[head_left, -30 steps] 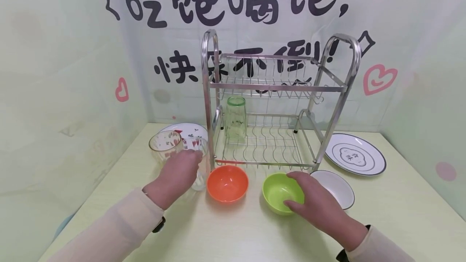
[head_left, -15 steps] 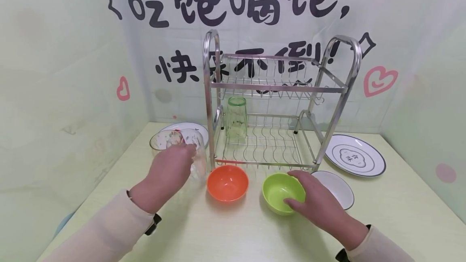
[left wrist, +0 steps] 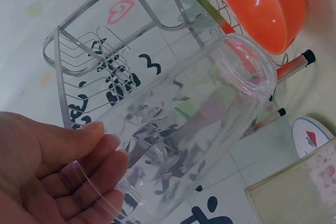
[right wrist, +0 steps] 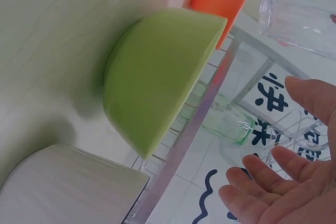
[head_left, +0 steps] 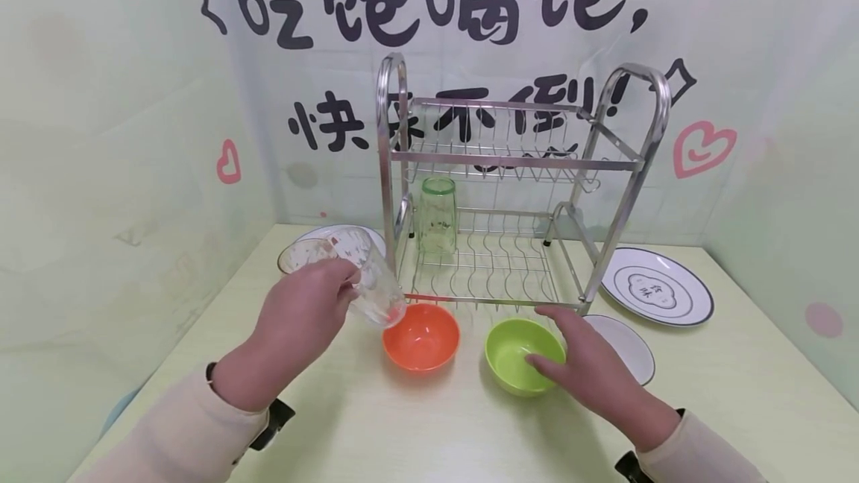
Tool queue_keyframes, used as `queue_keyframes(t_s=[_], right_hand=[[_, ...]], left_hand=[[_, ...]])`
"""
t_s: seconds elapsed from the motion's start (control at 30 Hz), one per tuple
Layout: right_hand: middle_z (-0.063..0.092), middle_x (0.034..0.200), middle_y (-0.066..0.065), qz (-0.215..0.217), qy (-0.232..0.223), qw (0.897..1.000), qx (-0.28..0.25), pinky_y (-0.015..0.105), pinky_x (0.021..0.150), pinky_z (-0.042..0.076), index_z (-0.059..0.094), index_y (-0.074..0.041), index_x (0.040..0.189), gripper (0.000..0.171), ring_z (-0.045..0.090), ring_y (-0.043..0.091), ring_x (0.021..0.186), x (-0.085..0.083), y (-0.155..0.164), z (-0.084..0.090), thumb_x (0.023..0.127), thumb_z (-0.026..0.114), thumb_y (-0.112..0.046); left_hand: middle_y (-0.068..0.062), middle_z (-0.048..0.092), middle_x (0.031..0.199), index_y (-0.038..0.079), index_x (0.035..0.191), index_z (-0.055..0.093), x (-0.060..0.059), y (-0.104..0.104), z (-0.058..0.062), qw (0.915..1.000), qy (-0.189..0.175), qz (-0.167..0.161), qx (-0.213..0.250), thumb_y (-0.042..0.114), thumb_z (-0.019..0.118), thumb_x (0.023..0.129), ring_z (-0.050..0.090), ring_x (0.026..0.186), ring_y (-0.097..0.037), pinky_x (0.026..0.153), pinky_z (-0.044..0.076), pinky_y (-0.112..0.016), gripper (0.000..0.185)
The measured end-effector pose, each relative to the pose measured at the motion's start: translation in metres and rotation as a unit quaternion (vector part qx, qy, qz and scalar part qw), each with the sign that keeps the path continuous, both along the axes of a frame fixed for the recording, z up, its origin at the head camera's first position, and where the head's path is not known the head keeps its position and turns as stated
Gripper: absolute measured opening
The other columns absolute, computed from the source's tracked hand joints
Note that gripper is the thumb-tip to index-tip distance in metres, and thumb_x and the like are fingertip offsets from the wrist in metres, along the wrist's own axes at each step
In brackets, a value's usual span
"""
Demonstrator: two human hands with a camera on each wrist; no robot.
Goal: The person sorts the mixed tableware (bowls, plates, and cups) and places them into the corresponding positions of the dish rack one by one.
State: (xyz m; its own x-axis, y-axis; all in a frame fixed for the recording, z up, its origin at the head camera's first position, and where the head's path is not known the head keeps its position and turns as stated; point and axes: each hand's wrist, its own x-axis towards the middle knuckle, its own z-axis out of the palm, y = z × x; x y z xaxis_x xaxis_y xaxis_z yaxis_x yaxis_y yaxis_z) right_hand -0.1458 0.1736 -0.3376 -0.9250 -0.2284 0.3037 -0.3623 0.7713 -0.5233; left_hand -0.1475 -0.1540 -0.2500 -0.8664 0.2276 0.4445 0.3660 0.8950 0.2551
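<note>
The left hand (head_left: 305, 311) grips a clear glass (head_left: 373, 283), tilted and lifted off the table just left of the orange bowl (head_left: 421, 336). The right hand (head_left: 582, 367) is open, fingers relaxed beside the green bowl (head_left: 517, 355), not gripping it.

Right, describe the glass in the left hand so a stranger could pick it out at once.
Start at the steel dish rack in the middle of the table, then look just past its front left corner, above the orange bowl. There the left hand holds a clear glass, tipped sideways. The green glass stands upside down inside the rack, and the other clear glass sits behind the hand.
</note>
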Motion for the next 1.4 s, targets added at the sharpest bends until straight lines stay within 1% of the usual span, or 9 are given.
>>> queue_keyframes(t_s=[0.13,0.37,0.5,0.63,0.7,0.87,1.03,1.23,1.4], right_hand=[[0.055,0.131,0.021,0.001,0.003,1.000,-0.013,0.055,0.100,0.041,0.051,0.001,0.132,0.061,0.049,0.041,0.124,-0.001,-0.001,0.003,0.081,0.078,-0.018],[0.051,0.136,0.021,-0.004,-0.011,1.000,-0.027,0.057,0.103,0.038,0.048,-0.001,0.135,0.062,0.045,0.042,0.128,-0.003,-0.003,0.007,0.083,0.076,-0.020],[0.050,0.137,0.022,0.002,-0.023,0.998,-0.051,0.057,0.102,0.038,0.046,0.001,0.136,0.064,0.044,0.041,0.128,-0.005,-0.005,0.008,0.084,0.075,-0.021],[0.050,0.138,0.021,0.012,-0.037,0.996,-0.083,0.055,0.101,0.041,0.045,0.003,0.137,0.066,0.046,0.039,0.127,-0.007,-0.010,0.008,0.084,0.075,-0.021],[0.049,0.139,0.020,0.017,-0.046,0.994,-0.101,0.053,0.102,0.041,0.043,0.002,0.138,0.068,0.046,0.038,0.128,-0.008,-0.013,0.008,0.083,0.076,-0.020],[0.048,0.141,0.019,0.038,-0.059,0.986,-0.150,0.052,0.104,0.039,0.039,0.002,0.141,0.072,0.042,0.035,0.133,-0.011,-0.020,0.010,0.084,0.076,-0.022],[0.047,0.143,0.018,0.042,-0.090,0.978,-0.181,0.049,0.105,0.039,0.035,0.002,0.143,0.075,0.041,0.033,0.134,-0.013,-0.025,0.013,0.085,0.074,-0.027],[0.045,0.144,0.019,0.035,-0.121,0.969,-0.211,0.046,0.106,0.039,0.031,0.001,0.145,0.079,0.041,0.033,0.135,-0.019,-0.030,0.012,0.085,0.074,-0.026],[0.044,0.144,0.022,0.038,-0.139,0.956,-0.254,0.045,0.107,0.039,0.029,0.002,0.147,0.077,0.040,0.034,0.135,-0.023,-0.032,0.013,0.087,0.072,-0.023]], left_hand=[[-0.007,0.069,0.083,0.004,0.088,0.067,0.001,0.003,-0.004,0.9993,-0.015,-0.004,0.035,0.002,0.076,0.080,0.063,0.074,-0.021,0.065,0.054,-0.039,0.012],[-0.011,0.072,0.096,0.002,0.100,0.069,0.002,0.011,-0.008,0.9915,-0.058,0.003,0.117,0.006,0.073,0.084,0.067,0.090,-0.027,0.077,0.055,-0.042,0.017],[-0.009,0.071,0.093,0.002,0.098,0.069,0.001,0.016,-0.012,0.9833,-0.066,0.002,0.169,0.006,0.072,0.085,0.064,0.086,-0.024,0.076,0.054,-0.039,0.014],[-0.008,0.069,0.091,0.003,0.096,0.068,-0.001,0.020,-0.017,0.9713,-0.081,0.003,0.224,0.006,0.071,0.086,0.060,0.083,-0.022,0.076,0.053,-0.036,0.011],[-0.007,0.068,0.088,0.003,0.096,0.068,-0.002,0.022,-0.019,0.9628,-0.090,0.005,0.255,0.006,0.071,0.086,0.059,0.082,-0.021,0.075,0.053,-0.033,0.010],[-0.007,0.064,0.083,0.002,0.094,0.068,-0.005,0.027,-0.023,0.9350,-0.112,0.012,0.336,0.005,0.071,0.086,0.055,0.079,-0.020,0.068,0.048,-0.023,0.009],[-0.009,0.065,0.086,0.000,0.097,0.067,-0.007,0.032,-0.025,0.9088,-0.136,0.019,0.394,0.005,0.071,0.086,0.057,0.081,-0.019,0.069,0.048,-0.016,0.012],[-0.009,0.067,0.091,0.000,0.101,0.065,-0.009,0.038,-0.030,0.8707,-0.175,0.025,0.459,0.005,0.069,0.088,0.063,0.087,-0.019,0.076,0.052,-0.017,0.014],[-0.009,0.069,0.092,-0.001,0.101,0.064,-0.012,0.044,-0.036,0.8405,-0.187,0.017,0.508,0.004,0.068,0.088,0.066,0.087,-0.016,0.079,0.052,-0.017,0.014]])
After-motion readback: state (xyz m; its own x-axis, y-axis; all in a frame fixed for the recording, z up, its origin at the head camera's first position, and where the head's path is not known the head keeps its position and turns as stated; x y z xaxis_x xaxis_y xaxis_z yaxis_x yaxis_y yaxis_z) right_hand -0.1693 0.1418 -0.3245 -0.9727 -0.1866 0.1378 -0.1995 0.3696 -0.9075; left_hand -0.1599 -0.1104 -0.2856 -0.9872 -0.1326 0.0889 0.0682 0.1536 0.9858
